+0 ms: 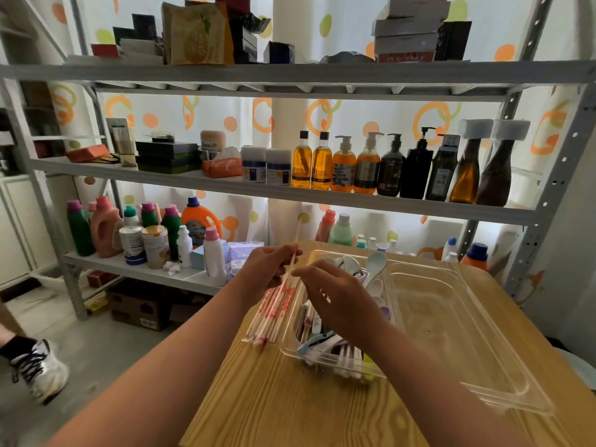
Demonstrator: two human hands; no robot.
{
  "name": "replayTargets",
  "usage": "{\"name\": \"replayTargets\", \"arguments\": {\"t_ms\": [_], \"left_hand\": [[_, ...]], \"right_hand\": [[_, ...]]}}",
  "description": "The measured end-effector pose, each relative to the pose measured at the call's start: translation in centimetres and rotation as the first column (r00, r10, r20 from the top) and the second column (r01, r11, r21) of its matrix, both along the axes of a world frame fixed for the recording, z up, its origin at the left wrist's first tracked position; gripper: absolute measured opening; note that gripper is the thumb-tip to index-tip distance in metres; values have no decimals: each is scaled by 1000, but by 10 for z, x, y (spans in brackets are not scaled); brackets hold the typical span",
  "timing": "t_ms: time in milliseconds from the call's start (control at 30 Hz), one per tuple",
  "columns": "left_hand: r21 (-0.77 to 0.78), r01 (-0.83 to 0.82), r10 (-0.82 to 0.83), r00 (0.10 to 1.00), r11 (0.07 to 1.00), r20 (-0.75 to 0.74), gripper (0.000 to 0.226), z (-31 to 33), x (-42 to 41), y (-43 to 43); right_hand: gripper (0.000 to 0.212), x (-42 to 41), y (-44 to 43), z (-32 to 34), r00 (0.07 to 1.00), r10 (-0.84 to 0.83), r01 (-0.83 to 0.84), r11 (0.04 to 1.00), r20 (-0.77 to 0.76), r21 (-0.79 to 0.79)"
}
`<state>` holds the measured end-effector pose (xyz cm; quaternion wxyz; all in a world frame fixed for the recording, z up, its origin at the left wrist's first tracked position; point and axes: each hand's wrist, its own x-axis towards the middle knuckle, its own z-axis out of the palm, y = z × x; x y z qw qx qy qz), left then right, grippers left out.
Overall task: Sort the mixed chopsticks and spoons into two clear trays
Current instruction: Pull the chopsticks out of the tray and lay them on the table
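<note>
Step in hand: by the look of it you are pulling chopsticks out of the mix and collecting them before anything is put down; sorting looks early.
Left hand (274, 266): your fingers are curled round a bundle of sleeved chopsticks (271, 314), held over the table (258, 398) near its left edge, just outside the mixed tray (290, 348).
Single chopstick (297, 233): it stands up out of that bundle, well above your fingers.
Right hand (335, 298): it hovers over the mixed tray with its fingertips at the bundle. The view is blurred here, so I cannot tell whether they pinch a stick or only touch it.
Mixed tray: it sits mid-table and holds spoons (375, 266) at its far end, with more chopsticks and spoons tangled at its near end.
Empty tray (467, 333): it lies right beside the mixed tray, toward the table's right edge, with nothing in it.
Next move calls for: square the upright stick into the bundle. Then choose one tray for each kind. Moving the spoons to the empty tray would likely leave the other free for chopsticks.
</note>
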<state>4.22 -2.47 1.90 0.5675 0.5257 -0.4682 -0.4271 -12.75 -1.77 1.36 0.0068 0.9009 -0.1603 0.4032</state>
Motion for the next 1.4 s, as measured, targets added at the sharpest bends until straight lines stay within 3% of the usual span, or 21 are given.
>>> {"name": "replayTargets", "arguments": {"t_ms": [100, 200, 333, 433, 633, 933, 1167, 1400], "left_hand": [[41, -160, 151, 973, 986, 174, 23, -6, 2, -4], [71, -291, 237, 878, 954, 416, 25, -22, 11, -14], [134, -338, 149, 690, 932, 708, 31, -39, 18, -23], [135, -345, 99, 582, 929, 807, 32, -47, 17, -27], [125, -385, 63, 441, 914, 895, 35, -62, 13, -34], [149, -410, 16, 373, 900, 927, 36, -70, 15, -39], [103, -435, 68, 359, 895, 931, 38, -68, 19, -34], [74, -457, 148, 430, 886, 890, 32, -58, 20, -28]], "right_hand": [[21, -4, -5, -1, 997, -79, 78, 988, 0, 135], [21, -7, -9, -3, 982, -167, 183, 957, -86, 226], [21, -7, -11, -8, 946, -206, 278, 913, -250, 298], [26, -5, -12, -14, 907, -221, 346, 877, -358, 333], [40, -1, -16, -19, 850, -243, 420, 849, -468, 321], [48, 0, -16, -16, 821, -250, 429, 863, -513, 266], [45, 2, -13, -16, 821, -261, 423, 875, -508, 234], [28, 7, -13, -13, 783, -268, 427, 888, -560, 172]]}}
